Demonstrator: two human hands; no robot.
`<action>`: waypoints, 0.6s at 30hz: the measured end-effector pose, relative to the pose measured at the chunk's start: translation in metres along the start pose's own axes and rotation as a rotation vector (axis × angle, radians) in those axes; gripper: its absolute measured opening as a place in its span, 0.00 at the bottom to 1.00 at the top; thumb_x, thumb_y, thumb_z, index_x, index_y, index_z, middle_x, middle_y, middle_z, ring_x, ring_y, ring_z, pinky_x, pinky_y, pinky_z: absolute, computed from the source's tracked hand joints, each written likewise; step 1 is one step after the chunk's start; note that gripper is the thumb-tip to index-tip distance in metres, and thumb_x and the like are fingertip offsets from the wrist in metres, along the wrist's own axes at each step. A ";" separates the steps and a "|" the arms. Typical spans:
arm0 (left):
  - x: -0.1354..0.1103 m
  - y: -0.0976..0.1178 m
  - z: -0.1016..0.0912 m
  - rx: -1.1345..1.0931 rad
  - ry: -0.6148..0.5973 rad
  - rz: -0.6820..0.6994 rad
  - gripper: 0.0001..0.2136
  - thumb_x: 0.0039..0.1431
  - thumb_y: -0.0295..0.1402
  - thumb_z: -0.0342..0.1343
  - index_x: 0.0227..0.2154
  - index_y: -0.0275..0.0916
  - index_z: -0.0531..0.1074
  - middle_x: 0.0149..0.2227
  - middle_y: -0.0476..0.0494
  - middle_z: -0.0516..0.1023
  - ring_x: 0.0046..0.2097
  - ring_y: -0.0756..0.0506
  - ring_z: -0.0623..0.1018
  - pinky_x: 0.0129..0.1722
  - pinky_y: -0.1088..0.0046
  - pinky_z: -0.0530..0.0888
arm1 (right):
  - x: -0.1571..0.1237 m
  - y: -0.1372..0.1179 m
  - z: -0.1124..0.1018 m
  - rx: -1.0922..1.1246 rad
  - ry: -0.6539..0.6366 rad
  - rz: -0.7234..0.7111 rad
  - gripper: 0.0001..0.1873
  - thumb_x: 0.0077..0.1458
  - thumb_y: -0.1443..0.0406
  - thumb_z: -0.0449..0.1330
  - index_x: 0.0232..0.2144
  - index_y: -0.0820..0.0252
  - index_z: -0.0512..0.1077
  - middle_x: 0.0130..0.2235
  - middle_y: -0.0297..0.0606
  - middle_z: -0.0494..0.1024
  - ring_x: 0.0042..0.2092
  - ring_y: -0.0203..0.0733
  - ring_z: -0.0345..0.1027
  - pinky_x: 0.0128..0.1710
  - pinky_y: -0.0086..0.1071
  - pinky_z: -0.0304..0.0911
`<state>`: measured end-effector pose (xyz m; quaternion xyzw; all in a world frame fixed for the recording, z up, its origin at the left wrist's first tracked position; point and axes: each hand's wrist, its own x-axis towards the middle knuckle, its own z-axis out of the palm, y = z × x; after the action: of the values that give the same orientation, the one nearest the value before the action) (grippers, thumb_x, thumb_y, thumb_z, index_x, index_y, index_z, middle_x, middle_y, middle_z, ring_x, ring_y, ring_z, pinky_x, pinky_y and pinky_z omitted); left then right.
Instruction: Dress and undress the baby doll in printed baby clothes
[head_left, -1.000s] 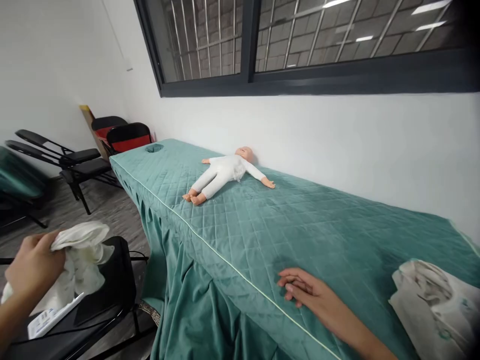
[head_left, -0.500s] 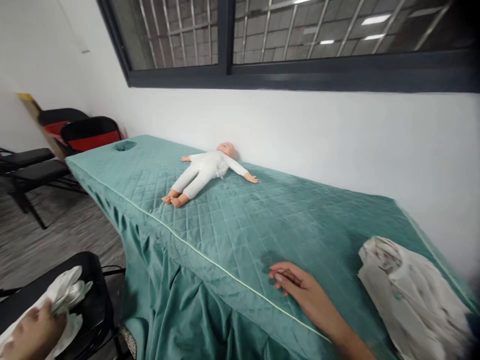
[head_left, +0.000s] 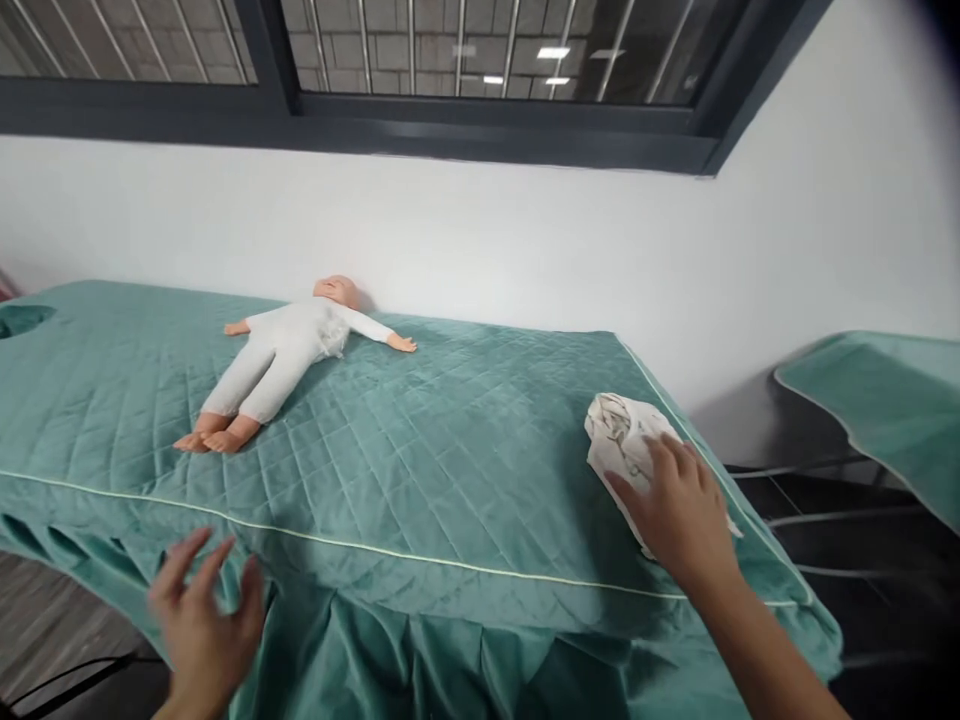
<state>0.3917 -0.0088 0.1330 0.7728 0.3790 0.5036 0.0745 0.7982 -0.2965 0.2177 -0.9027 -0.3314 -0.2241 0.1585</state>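
Observation:
My right hand is over a folded off-white garment at the right end of the bed. Its fingers are spread across the cloth, and I cannot tell how firmly they touch it. Beyond the front edge of the bed, my left hand hangs in the air with fingers apart and nothing in it. A baby doll with a white cloth body lies on its back by the wall, arms stretched out and legs toward me.
The bed has a green quilted cover with light piping and a gathered skirt. A wall with a dark window frame runs behind it. Another green-covered surface on metal legs stands at the right. The bed's face hole is far left.
The view has turned right. My left hand has let go of the white cloth it held over the black chair and come to the bed's front. My right hand has moved onto the folded garment.

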 end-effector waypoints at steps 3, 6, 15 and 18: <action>0.016 0.043 0.062 -0.129 -0.100 0.077 0.16 0.61 0.31 0.58 0.52 0.40 0.69 0.59 0.35 0.68 0.62 0.36 0.69 0.63 0.47 0.66 | 0.008 0.023 0.000 -0.111 -0.180 0.195 0.35 0.61 0.49 0.54 0.62 0.64 0.61 0.60 0.61 0.68 0.55 0.70 0.68 0.49 0.58 0.67; 0.037 0.096 0.116 -0.294 -0.331 0.080 0.15 0.65 0.29 0.49 0.53 0.41 0.69 0.57 0.36 0.71 0.60 0.40 0.71 0.62 0.52 0.68 | 0.018 0.034 -0.001 -0.060 -0.255 0.196 0.27 0.62 0.53 0.50 0.58 0.61 0.66 0.55 0.55 0.74 0.45 0.60 0.75 0.41 0.48 0.69; 0.082 0.159 0.218 -0.786 -0.674 -0.166 0.15 0.61 0.39 0.57 0.48 0.42 0.77 0.48 0.38 0.80 0.54 0.37 0.76 0.60 0.55 0.67 | 0.065 -0.047 -0.024 0.699 -0.285 0.010 0.22 0.57 0.52 0.62 0.51 0.52 0.72 0.49 0.42 0.79 0.49 0.54 0.74 0.48 0.44 0.69; 0.088 0.150 0.224 -1.092 -0.578 -0.428 0.16 0.64 0.42 0.54 0.50 0.41 0.77 0.53 0.40 0.80 0.58 0.39 0.74 0.63 0.59 0.64 | 0.089 -0.078 0.002 0.811 -0.373 -0.061 0.24 0.56 0.52 0.63 0.53 0.53 0.71 0.52 0.40 0.78 0.50 0.52 0.73 0.51 0.42 0.68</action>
<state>0.6735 0.0035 0.1636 0.6355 0.1787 0.3697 0.6538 0.8072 -0.1923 0.2722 -0.7823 -0.4419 0.0861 0.4306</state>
